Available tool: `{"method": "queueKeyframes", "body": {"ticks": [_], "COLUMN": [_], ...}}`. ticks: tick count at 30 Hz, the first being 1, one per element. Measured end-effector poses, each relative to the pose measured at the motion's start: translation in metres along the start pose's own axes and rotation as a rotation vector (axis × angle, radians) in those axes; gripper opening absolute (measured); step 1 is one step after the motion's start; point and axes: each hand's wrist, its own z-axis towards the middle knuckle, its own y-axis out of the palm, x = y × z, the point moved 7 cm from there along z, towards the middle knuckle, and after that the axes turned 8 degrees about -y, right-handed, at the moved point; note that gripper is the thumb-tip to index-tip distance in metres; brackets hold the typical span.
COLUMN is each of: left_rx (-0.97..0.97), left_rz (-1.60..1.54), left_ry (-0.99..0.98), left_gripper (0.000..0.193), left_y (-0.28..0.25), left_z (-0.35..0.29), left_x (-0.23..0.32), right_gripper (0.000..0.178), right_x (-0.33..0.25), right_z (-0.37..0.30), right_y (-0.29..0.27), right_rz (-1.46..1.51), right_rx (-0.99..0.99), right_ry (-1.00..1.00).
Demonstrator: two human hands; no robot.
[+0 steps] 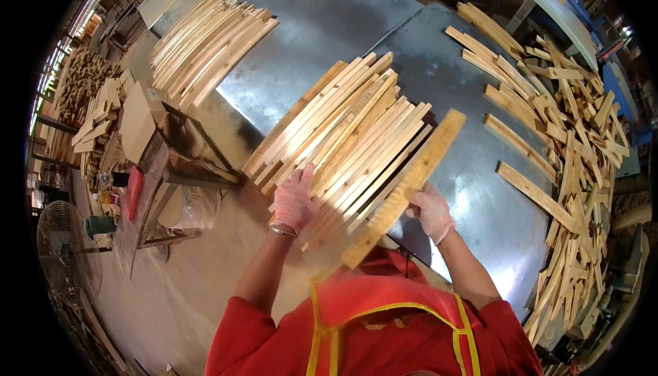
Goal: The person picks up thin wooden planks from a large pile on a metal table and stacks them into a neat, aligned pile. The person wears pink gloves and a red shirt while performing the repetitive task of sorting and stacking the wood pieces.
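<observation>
A row of pale wooden strips (346,119) lies side by side on the metal table in front of me, its near ends reaching the table's edge. My left hand (296,201), in a pinkish knit glove with a bracelet at the wrist, closes over the near ends of some strips. To its right, my gloved right hand (432,213) grips a wider wooden board (411,187) by its right edge. That board is tilted, raised over the right side of the row, and its near end points toward my red apron. Its fingertips are partly hidden by the board.
Another row of strips (209,43) lies at the far left. Several separate boards (521,146) rest on the right of the metal table (473,156), beside a heap of loose wood pieces (579,150). A wooden stand (161,170) and a fan (62,246) are at left.
</observation>
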Motion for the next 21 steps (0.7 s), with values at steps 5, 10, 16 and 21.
{"method": "queueKeyframes", "body": {"ticks": [5, 10, 16, 21], "left_rx": [0.106, 0.058, 0.050, 0.459], "left_rz": [-0.169, 0.029, 0.210, 0.133], "left_ry": [0.065, 0.053, -0.038, 0.269], "left_gripper": [0.094, 0.091, 0.086, 0.077], "left_y": [-0.012, -0.025, -0.030, -0.012], "left_z": [-0.004, 0.001, -0.011, -0.024], "left_x": [-0.003, 0.034, 0.049, 0.093], "right_gripper": [0.028, 0.063, 0.079, 0.071], "right_x": [-0.008, -0.003, -0.036, -0.098], "right_z": [0.045, 0.055, 0.029, -0.014], "right_y": [0.078, 0.133, -0.061, -0.291], "right_rz": [-0.381, 0.006, -0.525, -1.427], "right_rx": [-0.111, -0.363, -0.065, 0.477], "right_ry": [-0.025, 0.081, -0.245, -0.331]}}
